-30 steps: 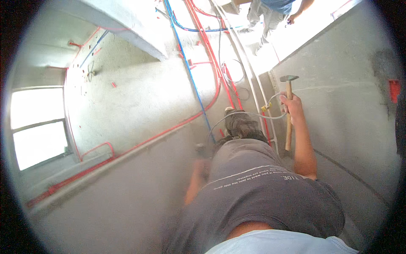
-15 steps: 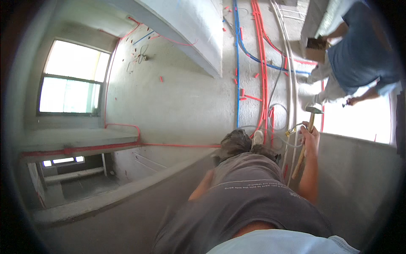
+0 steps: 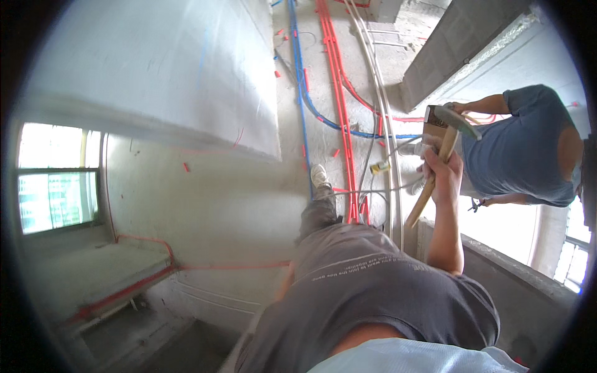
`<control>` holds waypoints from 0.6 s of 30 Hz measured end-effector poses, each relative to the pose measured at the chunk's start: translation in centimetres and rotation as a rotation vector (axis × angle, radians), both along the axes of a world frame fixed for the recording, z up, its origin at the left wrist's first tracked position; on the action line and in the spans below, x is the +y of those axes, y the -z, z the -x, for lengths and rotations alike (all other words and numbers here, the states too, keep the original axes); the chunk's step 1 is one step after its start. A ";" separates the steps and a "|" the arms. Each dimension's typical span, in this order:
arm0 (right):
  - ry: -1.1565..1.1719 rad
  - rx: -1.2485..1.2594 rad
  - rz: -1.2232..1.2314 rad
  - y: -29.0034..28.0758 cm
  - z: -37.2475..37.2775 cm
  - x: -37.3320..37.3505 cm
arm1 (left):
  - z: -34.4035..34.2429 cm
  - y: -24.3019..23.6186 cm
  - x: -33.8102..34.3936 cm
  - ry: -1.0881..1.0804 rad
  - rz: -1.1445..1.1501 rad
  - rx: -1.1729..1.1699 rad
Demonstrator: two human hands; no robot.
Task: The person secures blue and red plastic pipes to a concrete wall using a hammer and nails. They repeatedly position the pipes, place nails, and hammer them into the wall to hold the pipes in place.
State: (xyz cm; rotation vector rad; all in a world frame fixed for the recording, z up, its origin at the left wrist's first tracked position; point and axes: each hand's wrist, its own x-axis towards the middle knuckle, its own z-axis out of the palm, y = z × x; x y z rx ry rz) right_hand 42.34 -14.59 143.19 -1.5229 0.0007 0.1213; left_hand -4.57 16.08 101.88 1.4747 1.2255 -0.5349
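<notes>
Fingers of the right hand [image 3: 443, 171] are wrapped tight round one wooden-handled hammer [image 3: 440, 163], held up in front of the chest, metal head topmost. Left hand's hidden behind the grey shirt [image 3: 367, 292], so can't tell its grip. Beyond: red pipes [image 3: 339, 99] and a blue pipe [image 3: 298, 74] along the concrete floor, plus one other person in blue [image 3: 519, 146].

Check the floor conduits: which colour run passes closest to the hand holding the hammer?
The white conduits, which pass just left of the right hand gripping the hammer. The red bundle lies farther left, the blue run farthest.
</notes>
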 end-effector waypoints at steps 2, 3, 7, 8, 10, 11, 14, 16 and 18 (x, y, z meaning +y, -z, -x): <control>0.001 -0.056 -0.026 -2.9 -9.7 4.7 | -5.2 -1.2 3.1 -0.024 0.022 0.000; 0.017 -0.061 -0.068 -3.3 -12.6 5.6 | -8.4 -2.0 4.9 0.002 0.036 0.018; 0.142 -0.075 -0.049 -9.1 -22.4 10.4 | -19.9 -4.0 11.9 0.087 0.045 -0.013; 0.148 -0.109 -0.063 -10.5 -24.6 11.8 | -22.2 -4.7 13.5 0.097 0.044 -0.021; 0.136 -0.188 -0.104 -12.9 -29.3 14.5 | -25.7 -6.0 15.6 0.110 0.042 -0.036; 0.136 -0.225 -0.113 -13.6 -31.7 15.4 | -28.5 -6.5 16.8 0.135 0.044 -0.043; 0.114 -0.313 -0.174 -14.0 -41.4 17.6 | -38.7 -7.6 20.8 0.202 0.030 -0.059; 0.104 -0.294 -0.192 -12.8 -49.7 18.2 | -46.7 -8.1 22.9 0.227 0.019 -0.061; 0.127 -0.209 -0.223 -11.6 -56.4 19.5 | -54.1 -8.9 25.3 0.235 -0.001 -0.059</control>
